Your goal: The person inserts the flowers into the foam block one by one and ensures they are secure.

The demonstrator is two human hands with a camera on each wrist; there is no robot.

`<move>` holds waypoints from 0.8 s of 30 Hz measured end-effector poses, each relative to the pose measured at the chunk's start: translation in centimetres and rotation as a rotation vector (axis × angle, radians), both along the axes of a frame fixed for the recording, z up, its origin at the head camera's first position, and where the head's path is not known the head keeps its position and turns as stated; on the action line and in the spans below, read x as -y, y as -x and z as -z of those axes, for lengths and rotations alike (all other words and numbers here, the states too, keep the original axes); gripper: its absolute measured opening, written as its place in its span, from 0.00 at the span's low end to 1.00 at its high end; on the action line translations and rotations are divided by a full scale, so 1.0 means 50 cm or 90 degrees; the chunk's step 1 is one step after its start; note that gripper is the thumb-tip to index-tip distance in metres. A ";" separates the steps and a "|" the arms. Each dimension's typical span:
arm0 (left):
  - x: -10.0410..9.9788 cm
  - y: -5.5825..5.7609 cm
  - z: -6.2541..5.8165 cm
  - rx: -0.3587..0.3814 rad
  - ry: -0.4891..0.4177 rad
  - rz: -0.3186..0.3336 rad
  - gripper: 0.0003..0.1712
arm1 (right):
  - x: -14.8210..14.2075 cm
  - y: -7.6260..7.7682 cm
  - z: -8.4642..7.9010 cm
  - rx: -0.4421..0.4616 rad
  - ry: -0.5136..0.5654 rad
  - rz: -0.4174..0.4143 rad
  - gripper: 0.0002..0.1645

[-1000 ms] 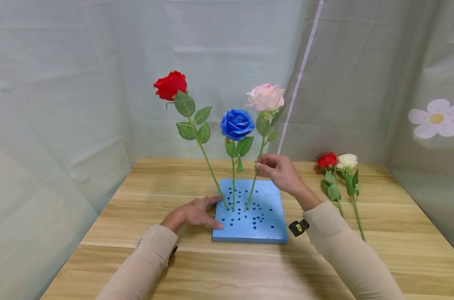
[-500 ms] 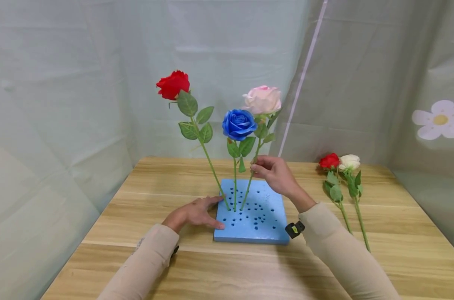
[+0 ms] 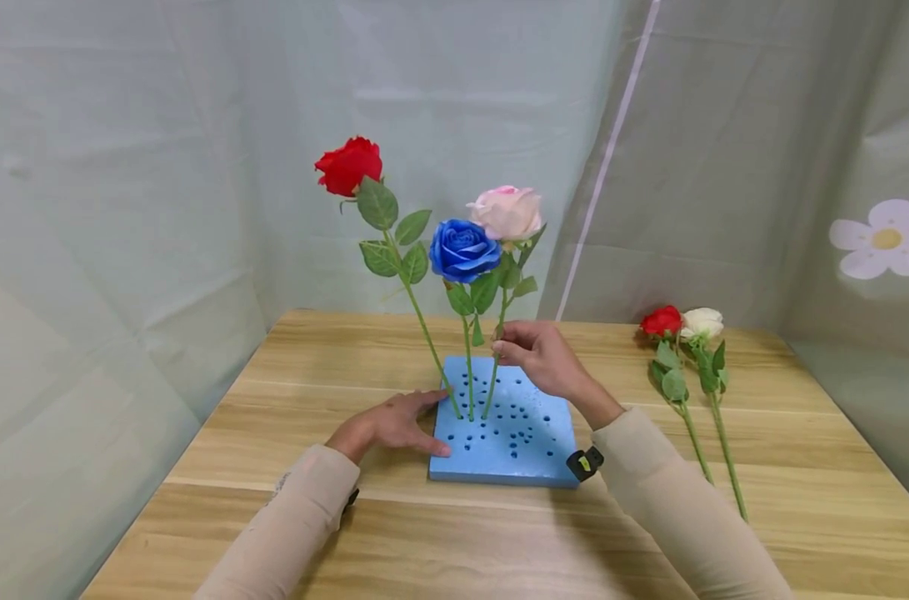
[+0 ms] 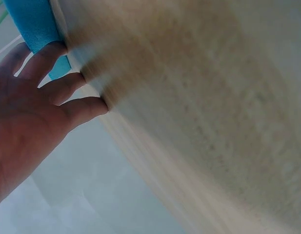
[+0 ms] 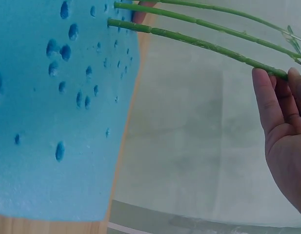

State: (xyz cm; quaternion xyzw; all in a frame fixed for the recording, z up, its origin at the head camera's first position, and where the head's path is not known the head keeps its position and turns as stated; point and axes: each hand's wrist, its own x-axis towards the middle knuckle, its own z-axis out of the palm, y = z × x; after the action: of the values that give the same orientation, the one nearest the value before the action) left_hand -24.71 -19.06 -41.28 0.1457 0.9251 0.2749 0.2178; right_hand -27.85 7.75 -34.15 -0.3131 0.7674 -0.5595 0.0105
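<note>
My right hand (image 3: 544,360) pinches the pink rose (image 3: 510,212) mid-stem, its foot in the blue perforated board (image 3: 491,465), right of the blue rose (image 3: 464,252). My left hand (image 3: 396,423), fingers spread, touches the board's left edge. I'd push gently, straight along the stem.

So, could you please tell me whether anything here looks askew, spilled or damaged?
One mild oddity: the green-stemmed red rose set in the flat blue perforated board leans well left, while the green-stemmed blue rose beside it stands nearly upright. Nothing looks spilled or broken.
</note>
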 end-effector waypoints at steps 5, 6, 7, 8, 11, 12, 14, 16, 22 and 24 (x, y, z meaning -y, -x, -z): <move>-0.001 -0.001 -0.001 0.004 0.008 -0.002 0.59 | 0.004 -0.001 0.005 0.009 -0.001 0.005 0.08; -0.001 -0.001 -0.002 0.005 0.008 -0.003 0.59 | 0.005 -0.001 0.006 0.013 0.000 0.006 0.09; -0.001 -0.002 -0.003 0.006 0.008 -0.004 0.59 | 0.006 0.000 0.007 0.018 0.003 0.008 0.09; -0.001 -0.002 -0.004 0.007 0.009 -0.005 0.59 | 0.007 0.000 0.008 0.023 0.006 0.009 0.10; -0.002 -0.002 -0.006 0.007 0.011 -0.004 0.59 | 0.008 0.002 0.011 0.034 0.009 0.014 0.11; -0.002 -0.001 -0.007 0.008 0.012 -0.004 0.59 | 0.009 0.002 0.011 0.037 0.008 0.017 0.11; -0.002 0.000 -0.006 0.007 0.015 -0.002 0.60 | 0.009 0.003 0.011 0.040 0.005 0.021 0.11; -0.002 0.001 -0.006 0.005 0.014 0.000 0.59 | 0.010 0.004 0.010 0.042 0.004 0.025 0.10; -0.001 0.000 -0.006 0.001 0.011 -0.005 0.60 | 0.009 0.011 0.015 0.065 0.012 0.034 0.12; -0.001 -0.001 -0.005 0.004 0.013 -0.006 0.59 | 0.009 0.012 0.019 0.072 0.013 0.036 0.13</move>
State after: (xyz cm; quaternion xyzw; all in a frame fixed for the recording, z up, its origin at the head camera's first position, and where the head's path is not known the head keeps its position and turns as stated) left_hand -24.65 -19.02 -41.03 0.1379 0.9279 0.2670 0.2208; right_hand -28.42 7.32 -35.12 -0.2595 0.7683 -0.5841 0.0352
